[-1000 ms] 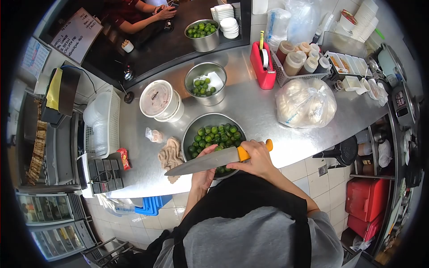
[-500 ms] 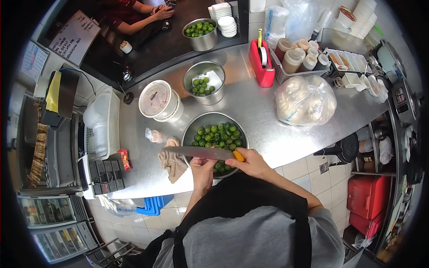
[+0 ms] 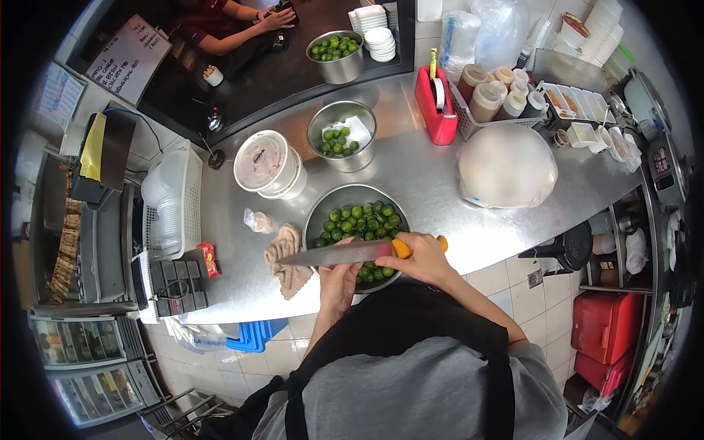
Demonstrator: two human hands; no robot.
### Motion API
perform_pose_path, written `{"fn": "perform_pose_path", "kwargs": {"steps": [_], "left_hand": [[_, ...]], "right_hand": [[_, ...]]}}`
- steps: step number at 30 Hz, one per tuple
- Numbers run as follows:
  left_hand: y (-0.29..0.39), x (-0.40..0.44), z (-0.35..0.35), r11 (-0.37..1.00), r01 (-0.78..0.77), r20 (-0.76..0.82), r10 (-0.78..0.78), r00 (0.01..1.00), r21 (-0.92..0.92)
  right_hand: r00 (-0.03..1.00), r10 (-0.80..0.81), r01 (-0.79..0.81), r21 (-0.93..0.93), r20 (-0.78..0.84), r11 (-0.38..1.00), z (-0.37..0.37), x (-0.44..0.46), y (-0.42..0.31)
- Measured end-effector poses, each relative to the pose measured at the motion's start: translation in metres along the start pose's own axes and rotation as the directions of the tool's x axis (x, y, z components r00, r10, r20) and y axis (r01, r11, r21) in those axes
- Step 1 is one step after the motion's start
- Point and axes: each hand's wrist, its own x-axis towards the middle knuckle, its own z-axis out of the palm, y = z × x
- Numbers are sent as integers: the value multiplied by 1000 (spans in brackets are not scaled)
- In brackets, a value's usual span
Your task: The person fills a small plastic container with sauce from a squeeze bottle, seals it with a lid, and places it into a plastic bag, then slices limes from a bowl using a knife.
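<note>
My right hand (image 3: 425, 260) is wrapped round the yellow handle of a large knife (image 3: 330, 254), whose broad blade points left over the near side of a wide metal bowl (image 3: 312, 220). Small green limes (image 3: 359, 220) fill much of that bowl. Against the blade, my left hand (image 3: 338, 284) has its fingers closed in a pinch at the bowl's near rim. The blade covers part of those fingers, so what they hold is hidden. A crumpled beige cloth (image 3: 287, 264) lies on the counter left of the bowl, below the knife tip.
Behind the bowl stand a metal pot (image 3: 345, 161) with limes and white paper, and a lidded white tub (image 3: 262, 163). A red tape dispenser (image 3: 438, 110) and a filled plastic bag (image 3: 507, 167) are to the right. Another person's hand (image 3: 277, 20) shows across the ledge.
The knife has swung so its tip is lower and its handle higher in view. My right hand has risen slightly. The whole view has shifted a little.
</note>
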Motion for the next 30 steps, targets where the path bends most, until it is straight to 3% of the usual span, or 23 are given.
{"fn": "perform_pose_path", "kwargs": {"steps": [3, 9, 15, 18, 22, 24, 28, 30], "left_hand": [[1, 0, 5, 998, 46, 0, -46, 999, -39], [0, 2, 1, 998, 64, 53, -62, 997, -29], [5, -1, 5, 999, -36, 23, 35, 999, 28], [4, 0, 8, 999, -49, -20, 49, 999, -17], [-2, 6, 0, 997, 71, 82, -73, 994, 17], [0, 6, 1, 999, 28, 95, -32, 995, 47], [5, -1, 5, 1000, -3, 20, 2, 1000, 24], [6, -1, 2, 1000, 1, 83, -1, 997, 0]], "right_hand": [[979, -155, 149, -57, -129, 987, 6, -2, 1], [938, -293, 276, -112, -188, 955, 1, -1, -6], [943, -283, 271, -88, -176, 959, -4, 5, 6], [971, -204, 185, -152, -124, 971, -10, 6, 12], [908, -363, 336, -152, -209, 929, -7, 6, -7], [895, -397, 369, -161, -203, 915, -7, 9, -11], [928, -312, 283, -160, -205, 946, -14, 9, 7], [943, -274, 236, -203, -187, 950, -19, 9, 15]]}}
